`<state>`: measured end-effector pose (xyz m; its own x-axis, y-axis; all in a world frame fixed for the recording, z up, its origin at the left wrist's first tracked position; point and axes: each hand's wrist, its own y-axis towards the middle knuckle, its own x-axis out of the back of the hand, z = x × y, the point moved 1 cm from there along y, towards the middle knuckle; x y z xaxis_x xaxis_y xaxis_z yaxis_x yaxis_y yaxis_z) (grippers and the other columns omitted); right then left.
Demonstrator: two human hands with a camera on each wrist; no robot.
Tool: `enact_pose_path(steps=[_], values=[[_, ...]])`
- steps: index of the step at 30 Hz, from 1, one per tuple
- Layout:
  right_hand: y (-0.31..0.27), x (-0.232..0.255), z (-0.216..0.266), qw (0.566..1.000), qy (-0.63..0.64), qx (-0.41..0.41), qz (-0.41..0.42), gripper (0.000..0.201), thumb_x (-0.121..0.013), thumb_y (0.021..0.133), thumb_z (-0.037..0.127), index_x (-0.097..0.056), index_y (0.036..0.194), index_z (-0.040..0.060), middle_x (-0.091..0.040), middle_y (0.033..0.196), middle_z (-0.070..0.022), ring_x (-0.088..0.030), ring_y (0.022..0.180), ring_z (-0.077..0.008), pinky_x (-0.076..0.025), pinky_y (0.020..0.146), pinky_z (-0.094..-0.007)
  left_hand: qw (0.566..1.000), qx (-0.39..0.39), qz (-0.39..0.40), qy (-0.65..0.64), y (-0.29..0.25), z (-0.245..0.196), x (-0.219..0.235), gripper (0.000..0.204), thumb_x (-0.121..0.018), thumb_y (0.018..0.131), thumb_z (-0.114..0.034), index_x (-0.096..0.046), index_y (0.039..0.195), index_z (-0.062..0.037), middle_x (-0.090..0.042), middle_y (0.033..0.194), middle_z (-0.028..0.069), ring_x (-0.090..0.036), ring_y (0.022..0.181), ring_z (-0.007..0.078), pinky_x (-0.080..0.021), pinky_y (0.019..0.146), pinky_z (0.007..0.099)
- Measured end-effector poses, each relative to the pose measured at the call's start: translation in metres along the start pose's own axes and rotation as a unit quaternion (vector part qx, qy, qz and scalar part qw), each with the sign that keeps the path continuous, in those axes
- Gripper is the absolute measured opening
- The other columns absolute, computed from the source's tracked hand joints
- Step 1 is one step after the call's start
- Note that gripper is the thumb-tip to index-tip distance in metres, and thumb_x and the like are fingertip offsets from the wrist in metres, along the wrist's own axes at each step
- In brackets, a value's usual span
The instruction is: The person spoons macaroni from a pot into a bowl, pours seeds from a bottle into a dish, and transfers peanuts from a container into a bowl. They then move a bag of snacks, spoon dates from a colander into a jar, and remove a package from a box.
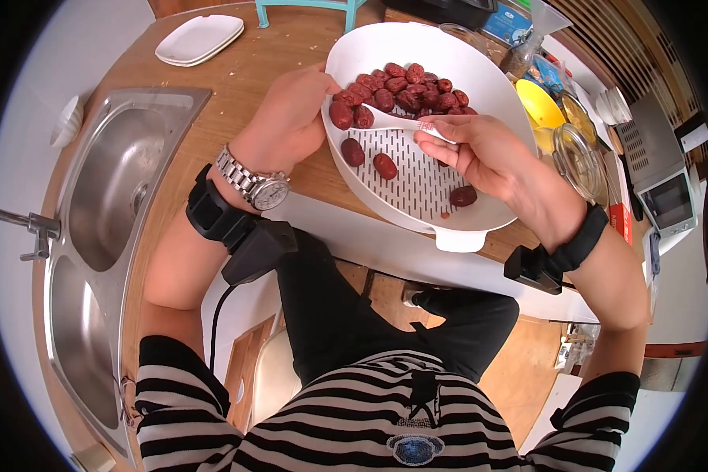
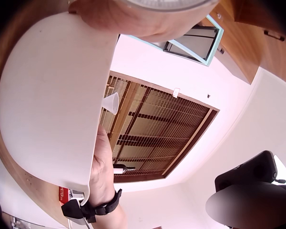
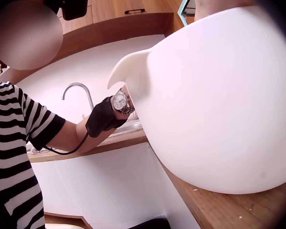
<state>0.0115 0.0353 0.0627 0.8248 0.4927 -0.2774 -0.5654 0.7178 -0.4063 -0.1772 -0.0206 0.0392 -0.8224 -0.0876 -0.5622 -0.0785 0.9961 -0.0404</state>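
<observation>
A wide white colander point(image 1: 495, 86) with a slotted base sits tilted at the counter's edge, its spout-like lip towards the person. Wrinkled red dates point(image 1: 409, 98) are heaped on its far side, and a few lie apart on the slots. My left hand point(image 1: 295, 110), with a watch at the wrist, grips the colander's left rim. Over the slots, my right hand point(image 1: 480, 149) pinches the handle of a white spoon point(image 1: 393, 122). The spoon's bowl end points left, among the dates near the left wall. In the left wrist view the colander's outer wall point(image 2: 47, 100) hides the dates.
A double steel sink point(image 1: 106, 189) with a tap lies to the left. White plates point(image 1: 200, 39) and a turquoise stand point(image 1: 311, 9) are at the back. On the right are a yellow bowl point(image 1: 539, 104), a glass jar point(image 1: 578, 161) and a microwave point(image 1: 669, 197).
</observation>
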Motion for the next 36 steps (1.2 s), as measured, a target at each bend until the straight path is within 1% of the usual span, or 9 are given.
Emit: enact_pose_path(steps=[13,21,25,28,29,31,32,33,36], values=[[-0.073,0.048,0.04,0.994,0.027,0.109,-0.014,0.025,-0.038,0.083,0.002,-0.042,0.102,-0.0147,-0.051,0.096,-0.019,-0.055,0.087,-0.021,-0.048,0.078,-0.0244,1.0,0.007,-0.011,-0.003,-0.003,-0.002,-0.002,0.035,-0.036,0.073,-0.001,-0.04,0.108,0.0052,-0.047,0.103,0.0114,-0.048,0.093,0.0191,-0.041,0.083,0.0312],[-0.157,0.105,0.078,0.937,-0.061,0.272,-0.21,0.03,-0.04,0.083,0.004,-0.04,0.109,-0.0121,-0.055,0.091,-0.0157,-0.056,0.082,-0.0116,-0.047,0.074,-0.0154,0.999,0.018,-0.033,0.008,0.002,0.0,0.005,0.038,-0.036,0.073,-0.001,-0.038,0.111,0.0038,-0.046,0.106,0.011,-0.048,0.095,0.0186,-0.04,0.085,0.0306],[-0.183,0.141,0.086,0.921,-0.18,0.254,-0.233,0.029,-0.041,0.085,0.008,-0.044,0.108,-0.0089,-0.057,0.084,-0.0111,-0.057,0.076,-0.01,-0.046,0.074,-0.017,0.999,0.019,-0.033,0.021,-0.003,-0.002,-0.003,0.039,-0.035,0.074,-0.001,-0.038,0.112,0.0031,-0.046,0.107,0.0108,-0.048,0.095,0.0188,-0.039,0.086,0.0309],[-0.189,0.145,0.081,0.796,-0.434,0.294,-0.301,0.027,-0.042,0.086,0.013,-0.05,0.106,-0.0029,-0.057,0.075,-0.0058,-0.056,0.073,-0.0085,-0.046,0.068,-0.0205,0.999,0.027,-0.03,0.024,-0.002,-0.003,-0.001,0.039,-0.035,0.074,-0.002,-0.037,0.113,0.0028,-0.046,0.107,0.0109,-0.048,0.095,0.0188,-0.039,0.086,0.0312],[-0.187,0.143,0.079,0.797,-0.434,0.293,-0.301,0.027,-0.042,0.086,0.013,-0.05,0.106,-0.0029,-0.057,0.075,-0.0058,-0.056,0.073,-0.0085,-0.046,0.068,-0.0205,0.999,0.026,-0.031,0.021,-0.002,-0.003,-0.001,0.039,-0.036,0.074,-0.001,-0.037,0.113,0.0029,-0.046,0.107,0.011,-0.048,0.095,0.0187,-0.04,0.086,0.0311],[-0.186,0.136,0.078,0.664,-0.553,0.384,-0.325,0.026,-0.042,0.086,0.013,-0.051,0.106,-0.0017,-0.056,0.074,-0.0054,-0.056,0.071,-0.0085,-0.045,0.069,-0.0197,0.999,0.025,-0.033,0.017,-0.002,-0.002,0.0,0.039,-0.036,0.074,-0.001,-0.037,0.113,0.0031,-0.046,0.107,0.0111,-0.048,0.095,0.0185,-0.04,0.085,0.031],[-0.184,0.131,0.08,0.65,-0.562,0.4,-0.319,0.026,-0.041,0.086,0.012,-0.051,0.106,-0.0011,-0.056,0.074,-0.0056,-0.056,0.068,-0.0093,-0.045,0.066,-0.0193,0.999,0.021,-0.026,0.014,-0.001,-0.002,0.001,0.038,-0.036,0.074,-0.001,-0.037,0.112,0.0034,-0.046,0.106,0.0112,-0.048,0.094,0.0184,-0.04,0.085,0.0308],[-0.18,0.122,0.081,0.65,-0.563,0.4,-0.317,0.026,-0.041,0.086,0.012,-0.051,0.106,-0.0011,-0.056,0.074,-0.0056,-0.056,0.068,-0.0093,-0.045,0.066,-0.0193,1.0,0.016,-0.018,0.012,-0.001,-0.001,0.002,0.038,-0.036,0.074,-0.001,-0.038,0.112,0.0038,-0.046,0.106,0.0114,-0.048,0.094,0.0182,-0.04,0.085,0.0305],[-0.16,0.088,0.078,0.792,-0.443,0.344,-0.242,0.024,-0.042,0.085,0.009,-0.051,0.103,-0.003,-0.056,0.074,-0.0075,-0.056,0.065,-0.0102,-0.045,0.062,-0.0194,1.0,0.016,-0.016,0.011,0.002,0.0,0.005,0.038,-0.036,0.073,-0.001,-0.038,0.111,0.0045,-0.046,0.106,0.0115,-0.049,0.094,0.0183,-0.041,0.084,0.0301]])
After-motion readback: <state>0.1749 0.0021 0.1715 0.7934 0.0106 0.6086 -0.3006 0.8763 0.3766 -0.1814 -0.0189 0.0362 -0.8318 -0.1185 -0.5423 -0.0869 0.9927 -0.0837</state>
